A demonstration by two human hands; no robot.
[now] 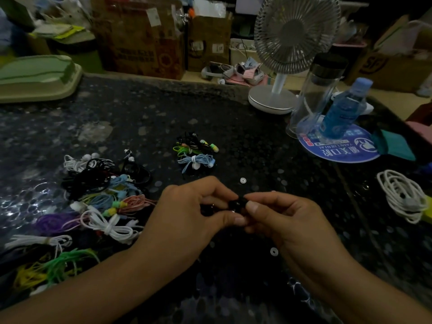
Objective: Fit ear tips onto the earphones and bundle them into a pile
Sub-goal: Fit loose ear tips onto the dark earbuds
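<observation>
My left hand [191, 213] and my right hand [282, 218] meet over the dark table, both pinching a small black earphone [236, 205] between thumbs and fingertips. Whether a tip sits on it is hidden by my fingers. Two loose white ear tips lie on the table, one beyond my hands [243, 181] and one near my right wrist [273, 251]. A big heap of bundled coloured earphones [102, 197] spreads at the left. A smaller pile of bundles [196, 153] lies further back in the middle.
A white desk fan [278, 94] stands at the back right, next to a clear tumbler [313, 94] and a blue bottle [343, 108] on a round blue mat [346, 150]. A coiled white cable [402, 195] lies at the right edge. A green tray [35, 76] sits back left.
</observation>
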